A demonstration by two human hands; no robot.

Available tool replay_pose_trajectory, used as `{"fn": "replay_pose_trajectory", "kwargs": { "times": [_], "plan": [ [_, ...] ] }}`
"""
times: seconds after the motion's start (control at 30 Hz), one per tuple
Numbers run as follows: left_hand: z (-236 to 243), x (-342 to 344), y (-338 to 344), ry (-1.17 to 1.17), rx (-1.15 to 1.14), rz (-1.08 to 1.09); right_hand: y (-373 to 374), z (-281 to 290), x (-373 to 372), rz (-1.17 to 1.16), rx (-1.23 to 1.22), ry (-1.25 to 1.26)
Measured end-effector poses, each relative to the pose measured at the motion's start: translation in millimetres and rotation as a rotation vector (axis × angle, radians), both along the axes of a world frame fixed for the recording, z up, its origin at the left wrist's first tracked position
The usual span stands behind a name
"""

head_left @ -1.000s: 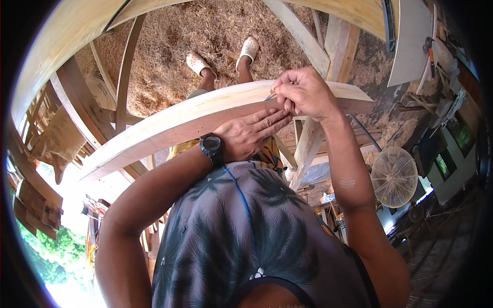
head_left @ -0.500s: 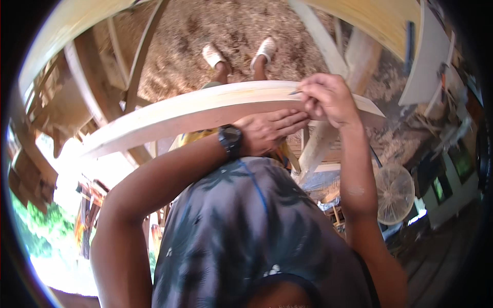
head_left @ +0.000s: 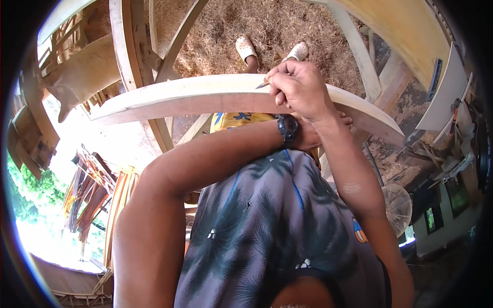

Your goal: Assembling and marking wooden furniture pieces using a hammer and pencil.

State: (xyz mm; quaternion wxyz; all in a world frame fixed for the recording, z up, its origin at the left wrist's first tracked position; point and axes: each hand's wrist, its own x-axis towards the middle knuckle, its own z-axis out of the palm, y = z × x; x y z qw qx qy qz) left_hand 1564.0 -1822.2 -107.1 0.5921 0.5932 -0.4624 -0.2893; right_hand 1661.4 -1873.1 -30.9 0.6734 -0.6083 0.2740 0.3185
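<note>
A long, pale wooden beam (head_left: 205,86), curved in the picture, crosses in front of me. In my right hand (head_left: 300,88) a pencil (head_left: 262,85) is pinched, its tip at the beam's pale upper face. My left hand (head_left: 308,135), with a dark watch (head_left: 288,127) on its wrist, lies along the beam's near side. It passes under my right wrist, which hides most of it. Its fingertips show past the right forearm, stretched out against the wood, and I see nothing held there.
Wooden frame posts (head_left: 125,46) stand beyond the beam at left. Shavings (head_left: 210,46) cover the ground, where two light clogs (head_left: 246,47) show. A round fan (head_left: 397,209) stands at lower right. Wood strips (head_left: 95,197) are stacked at left. A large yellowish panel (head_left: 400,31) curves across the upper right.
My right hand has shifted left along the beam with the pencil. My left hand has slid right, under the right wrist. The whole view has shifted too.
</note>
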Motion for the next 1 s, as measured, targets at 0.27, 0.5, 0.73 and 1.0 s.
{"fn": "replay_pose_trajectory", "kwargs": {
  "times": [0.27, 0.5, 0.73, 1.0],
  "plan": [
    [-12, -28, -13, 0.707, -0.135, 0.005, 7, 4, 5, 0.188, -0.167, 0.032],
    [-7, -36, -23, 0.809, -0.027, 0.043, 6, 7, 6, 0.189, -0.140, 0.074],
    [-16, -34, -23, 0.475, -0.006, 0.022, 8, 8, 7, 0.182, -0.153, 0.125],
    [-31, -59, -37, 0.858, -0.313, 0.147, 9, 12, 10, 0.209, -0.166, 0.118]
  ]
}}
